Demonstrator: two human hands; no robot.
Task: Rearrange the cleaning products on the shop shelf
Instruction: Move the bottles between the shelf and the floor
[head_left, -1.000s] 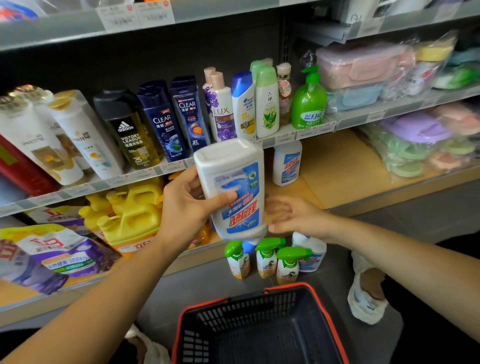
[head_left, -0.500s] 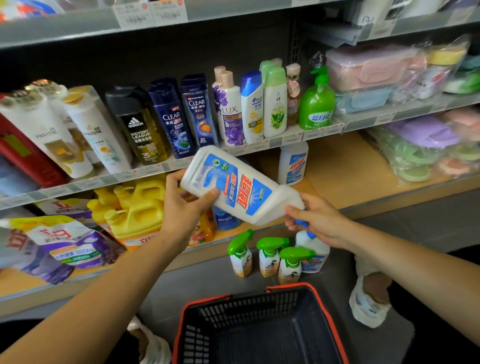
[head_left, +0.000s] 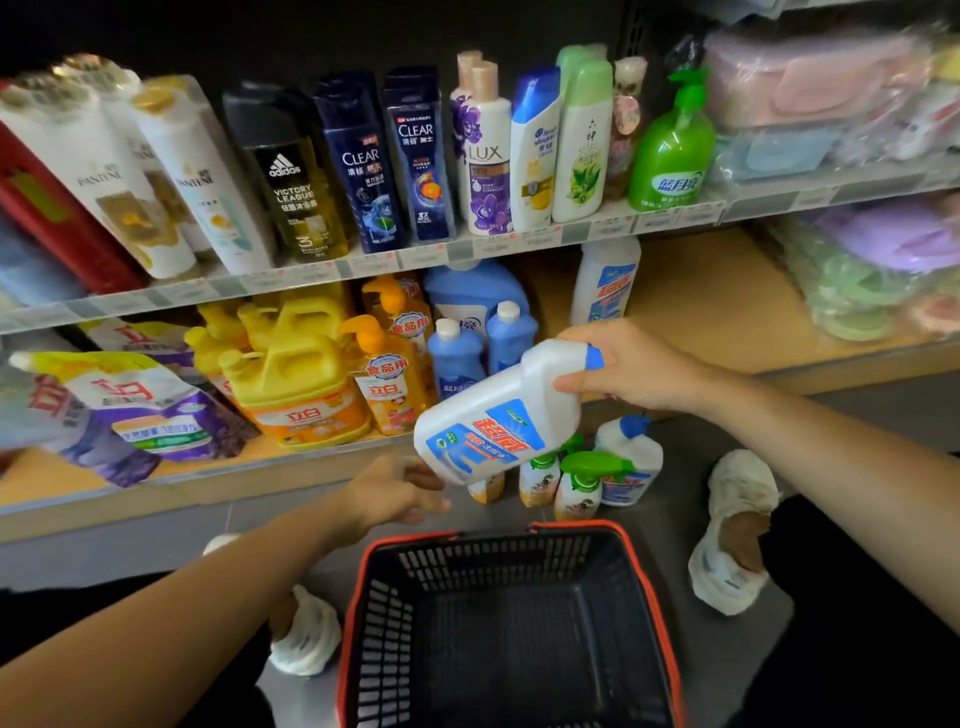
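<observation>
White plastic with a blue label, the cleaner bottle (head_left: 498, 415) hangs tilted in front of the lower shelf (head_left: 701, 291), its cap toward 2 o'clock, and the right hand (head_left: 631, 366) grips its neck. The left hand (head_left: 400, 491) lies relaxed just under the base at 7 o'clock, fingers loose and holding nothing. A red-rimmed basket (head_left: 493, 566) sits at 6 o'clock, and spray bottles (head_left: 576, 493) stand on the floor at 4 o'clock.

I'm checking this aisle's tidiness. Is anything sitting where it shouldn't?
Yes. Green-topped spray bottles and a white blue-capped bottle stand on the floor below the lower shelf, beyond the basket. The purple refill pouches at that shelf's left lie slumped, not upright.
</observation>
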